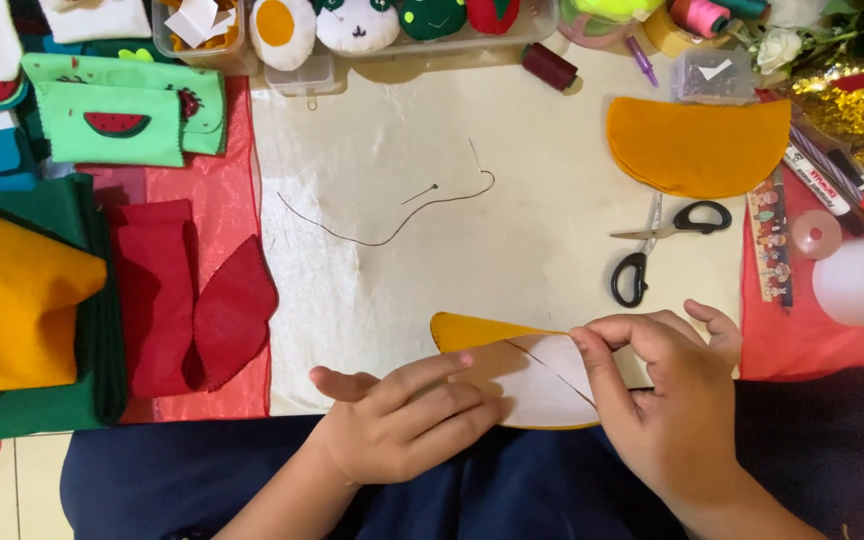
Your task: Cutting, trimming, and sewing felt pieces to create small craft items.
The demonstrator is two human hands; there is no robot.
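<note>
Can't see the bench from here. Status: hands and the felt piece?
Left hand flat on paper pattern. Right hand pinching pattern over yellow felt piece. Scissors and threaded needle lie apart.

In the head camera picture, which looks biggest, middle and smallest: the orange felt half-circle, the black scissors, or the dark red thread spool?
Largest to smallest as they look:
1. Orange felt half-circle
2. Black scissors
3. Dark red thread spool

All three lie on the same cloth, at a similar distance from the camera, so the order looks sure.
</note>
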